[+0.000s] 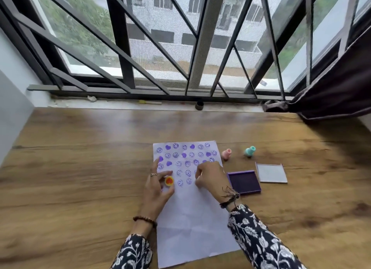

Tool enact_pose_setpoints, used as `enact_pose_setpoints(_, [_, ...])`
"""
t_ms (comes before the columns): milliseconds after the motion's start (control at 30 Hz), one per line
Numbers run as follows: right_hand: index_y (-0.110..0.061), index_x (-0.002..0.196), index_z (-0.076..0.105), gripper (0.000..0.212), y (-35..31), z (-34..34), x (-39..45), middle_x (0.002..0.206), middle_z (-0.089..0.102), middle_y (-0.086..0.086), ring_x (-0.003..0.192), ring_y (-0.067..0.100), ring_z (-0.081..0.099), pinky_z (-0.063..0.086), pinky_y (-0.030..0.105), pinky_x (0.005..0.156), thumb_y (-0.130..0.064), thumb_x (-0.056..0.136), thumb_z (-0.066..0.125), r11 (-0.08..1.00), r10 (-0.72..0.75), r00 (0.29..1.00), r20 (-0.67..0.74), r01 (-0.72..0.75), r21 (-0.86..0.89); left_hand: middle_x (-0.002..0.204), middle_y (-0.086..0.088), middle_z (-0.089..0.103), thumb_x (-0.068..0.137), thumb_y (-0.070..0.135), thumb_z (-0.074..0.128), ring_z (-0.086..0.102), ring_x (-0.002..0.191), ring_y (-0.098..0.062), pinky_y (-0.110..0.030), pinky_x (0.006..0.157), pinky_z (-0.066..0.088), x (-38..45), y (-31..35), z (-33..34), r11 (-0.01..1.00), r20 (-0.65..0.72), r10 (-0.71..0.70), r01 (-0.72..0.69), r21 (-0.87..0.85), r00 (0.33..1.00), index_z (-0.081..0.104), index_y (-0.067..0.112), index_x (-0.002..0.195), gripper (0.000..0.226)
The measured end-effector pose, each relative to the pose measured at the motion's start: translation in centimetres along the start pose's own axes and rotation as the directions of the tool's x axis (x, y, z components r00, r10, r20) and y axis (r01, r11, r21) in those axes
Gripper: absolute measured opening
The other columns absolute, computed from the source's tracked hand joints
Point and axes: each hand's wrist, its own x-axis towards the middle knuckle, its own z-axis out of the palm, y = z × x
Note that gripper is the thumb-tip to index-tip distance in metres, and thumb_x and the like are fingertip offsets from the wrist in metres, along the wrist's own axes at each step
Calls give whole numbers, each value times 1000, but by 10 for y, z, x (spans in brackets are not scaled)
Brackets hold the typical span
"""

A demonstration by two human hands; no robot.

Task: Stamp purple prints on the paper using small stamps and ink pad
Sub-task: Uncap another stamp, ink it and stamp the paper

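Floral sleeves reach over the white paper sheet (192,214). Left hand (158,185) pinches a small yellow heart stamp (169,181); right hand (210,178) looks curled on something hidden, nearer the open purple ink pad (244,182) just right of it.

Purple prints (188,164), white paper (192,218)

White paper (192,218) w/ purple smiley & heart prints; open purple ink pad (244,182) right; yellow stamp (169,181) apparently upright on paper; pink stamp (226,154), teal stamp (250,151) beyond.
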Motion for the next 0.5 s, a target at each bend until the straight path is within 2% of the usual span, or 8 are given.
enact_pose_setpoints(33, [-8,82,71,18,-1,-2,3,95,72,12,97,28,62,40,21,69,-3,69,60,1000,-10,1000,27,10,-17,123,-15,59,71,0,71,61,85,-20,2,68,40,0,-1,0,1000,3,-6,6,-4,1000,39,50,103,66])
enact_pose_setpoints(100, [-6,81,70,17,-3,-2,5,93,71,17,95,30,63,47,24,74,-2,69,58,1000,-11,999,49,12,-16,111,-5,65,71,1,71,61,81,-14,1,66,41,1,-2,0,999,17,-40,41,-27,999,37,36,123,71])
enact_pose_setpoints(133, [-6,80,70,16,-3,-3,4,93,72,17,94,30,64,48,25,74,-1,69,59,1000,-16,998,55,16,-6,106,-3,66,71,1,71,61,77,-10,0,65,42,2,-1,-2,997,32,-57,59,-48,998,36,32,127,73])
enact_pose_setpoints(167, [-7,79,71,16,-1,-4,4,92,73,16,92,29,64,48,25,72,-1,68,61,1000,-21,998,63,20,14,107,-2,65,71,2,72,60,74,-8,-2,64,44,3,0,-4,995,45,-67,70,-73,997,38,36,124,71])
enact_pose_setpoints(233, [-12,75,69,17,5,-7,-2,85,70,11,81,26,62,48,26,70,1,65,66,991,-16,997,78,5,136,110,1,62,73,4,72,60,74,-9,-5,63,47,4,2,-10,988,62,-81,88,-126,995,42,42,116,65])
enact_pose_setpoints(300, [-10,76,70,14,14,-9,-12,78,63,7,69,19,56,48,26,67,-1,65,70,947,7,1000,30,-16,321,102,6,65,74,6,73,62,78,-7,-9,66,50,3,3,-15,970,74,-124,136,-200,990,38,32,126,67])
enact_pose_setpoints(400, [-8,78,69,8,26,-9,-36,76,65,7,67,16,58,50,29,71,-8,70,72,752,126,986,-105,-25,659,95,-1,65,73,2,72,63,82,-10,-13,62,52,-1,9,-20,901,136,-223,257,-348,965,39,25,126,66])
enact_pose_setpoints(500, [-10,85,69,12,31,-10,-63,80,70,9,69,14,62,54,29,73,-12,74,75,457,148,988,-53,-21,889,90,-7,64,76,-10,62,64,76,-11,-15,59,53,-7,23,-14,748,237,-312,392,-535,920,41,18,122,58])
